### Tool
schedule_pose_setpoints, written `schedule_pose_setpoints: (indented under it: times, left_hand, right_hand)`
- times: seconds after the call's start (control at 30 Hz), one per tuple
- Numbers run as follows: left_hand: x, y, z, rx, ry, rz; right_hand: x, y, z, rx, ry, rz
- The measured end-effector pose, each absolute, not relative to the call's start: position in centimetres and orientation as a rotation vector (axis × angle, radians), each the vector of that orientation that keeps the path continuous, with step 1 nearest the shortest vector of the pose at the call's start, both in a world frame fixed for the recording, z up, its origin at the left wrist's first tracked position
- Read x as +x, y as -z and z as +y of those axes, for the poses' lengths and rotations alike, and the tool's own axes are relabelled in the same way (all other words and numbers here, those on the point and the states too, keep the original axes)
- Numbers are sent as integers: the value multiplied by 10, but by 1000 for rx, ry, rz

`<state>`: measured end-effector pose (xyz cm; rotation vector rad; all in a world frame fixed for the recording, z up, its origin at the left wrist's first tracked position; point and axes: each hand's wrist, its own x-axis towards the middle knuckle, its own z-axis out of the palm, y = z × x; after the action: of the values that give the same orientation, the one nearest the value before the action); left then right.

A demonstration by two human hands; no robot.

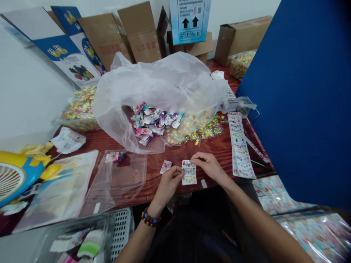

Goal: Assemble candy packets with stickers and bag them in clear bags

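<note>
A small white sticker sheet (189, 178) with rows of colourful round pictures is spread between my hands near the table's front edge. My left hand (170, 182), below a beaded bracelet, pinches the sheet's left edge. At its upper right corner, the fingers of my right hand (210, 166) pinch the sheet too. Just beyond my left fingers lies a small printed box (166, 166). A white paper slip (203, 183) rests below my right hand. Farther back, many little purple, pink and blue boxes (153, 122) spill from a large translucent bag (161, 80).
On the right hangs a long strip of sticker sheets (241, 146), beside a blue panel (298, 102). A clear plastic bag (123, 179) with small boxes on it lies at left. Tubs of shiny yellow pieces (80, 106) and cardboard boxes (142, 33) stand behind.
</note>
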<state>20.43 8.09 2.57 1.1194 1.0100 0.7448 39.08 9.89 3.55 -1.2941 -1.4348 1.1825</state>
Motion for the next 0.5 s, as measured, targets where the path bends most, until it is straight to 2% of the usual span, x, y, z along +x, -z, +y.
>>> schedule_pose_setpoints:
  times: [0.13, 0.27, 0.43, 0.5]
  left_hand:
    - [203, -17, 80, 1123, -780, 1056]
    - [206, -15, 76, 1023, -847, 1107]
    - [210, -16, 72, 1017, -966, 1138]
    - [211, -19, 72, 1057, -993, 1126]
  right_hand:
    - [392, -29, 94, -1225, -1500, -1323]
    - [387, -17, 84, -1231, -1638, -1259]
    - [381, -7, 77, -1372, -1413, -1247]
    - [379, -5, 77, -1362, -1471, -1208]
